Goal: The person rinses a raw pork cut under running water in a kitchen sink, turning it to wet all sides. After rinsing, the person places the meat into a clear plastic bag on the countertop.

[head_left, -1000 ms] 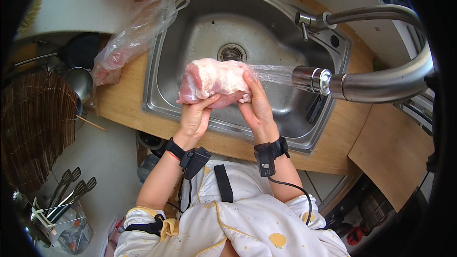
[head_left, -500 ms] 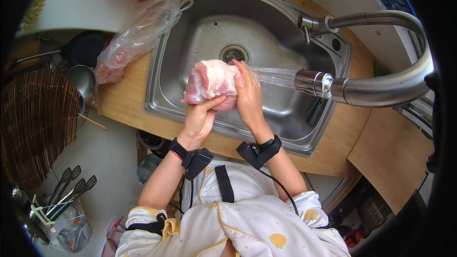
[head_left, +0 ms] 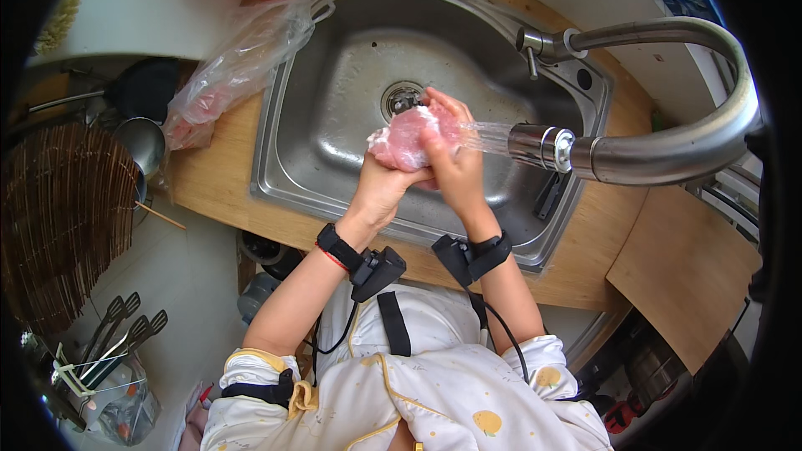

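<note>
A chunk of raw pink meat with whitish fat (head_left: 403, 140) is held over the stainless steel sink (head_left: 334, 83). My left hand (head_left: 380, 188) supports it from below and on its near side, fingers partly hidden under it. My right hand (head_left: 458, 159) grips the right side, its thumb across the top and its fingers round the far edge. Water (head_left: 489, 138) runs from the metal faucet head (head_left: 541, 148) onto the meat and the right hand. Just beyond the meat lies the round drain (head_left: 403, 98).
A clear plastic bag with reddish contents (head_left: 217, 92) lies left of the sink on the wooden counter (head_left: 209, 171). The curved faucet pipe (head_left: 702, 159) arches in from the right. A dark oblong object (head_left: 549, 196) rests at the sink's right side. Several slotted spatulas (head_left: 125, 313) stand lower left.
Both hands have moved the meat right, closer to the faucet head, and turned it, so a pinker side shows. The right thumb now lies over its top.
</note>
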Action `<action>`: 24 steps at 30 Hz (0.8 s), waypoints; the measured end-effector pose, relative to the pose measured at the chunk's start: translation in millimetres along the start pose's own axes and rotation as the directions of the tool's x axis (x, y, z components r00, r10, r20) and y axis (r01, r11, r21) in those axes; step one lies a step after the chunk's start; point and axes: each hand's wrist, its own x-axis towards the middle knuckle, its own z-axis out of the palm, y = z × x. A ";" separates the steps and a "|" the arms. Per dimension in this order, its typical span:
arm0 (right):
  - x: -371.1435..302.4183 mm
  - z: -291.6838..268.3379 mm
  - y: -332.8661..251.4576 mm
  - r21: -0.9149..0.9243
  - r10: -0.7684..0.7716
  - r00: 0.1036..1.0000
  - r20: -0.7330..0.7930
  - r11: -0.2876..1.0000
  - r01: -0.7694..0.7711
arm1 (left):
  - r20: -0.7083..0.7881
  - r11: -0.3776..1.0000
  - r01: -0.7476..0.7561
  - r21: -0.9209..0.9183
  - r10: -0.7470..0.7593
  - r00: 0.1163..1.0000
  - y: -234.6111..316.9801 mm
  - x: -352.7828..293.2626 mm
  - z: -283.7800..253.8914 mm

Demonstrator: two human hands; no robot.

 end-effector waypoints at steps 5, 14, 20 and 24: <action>-4.9 1.0 -1.0 0.255 0.245 0.969 -0.038 0.940 -0.227 | -0.005 0.995 0.045 -0.091 -0.045 0.999 -0.9 7.9 -1.0; -5.9 6.2 24.5 0.277 0.371 0.929 0.012 0.891 -0.359 | -0.061 1.000 -0.013 0.005 0.013 0.998 -5.1 4.7 -4.3; -34.6 -15.4 22.8 0.649 0.685 0.634 0.359 0.305 -0.697 | 0.042 0.820 -0.344 0.457 0.367 0.929 1.3 4.5 -5.3; -40.1 -21.3 26.0 0.809 0.460 0.668 0.585 -0.275 -0.520 | 0.380 0.471 -0.544 0.694 0.401 0.833 -3.4 -2.0 3.8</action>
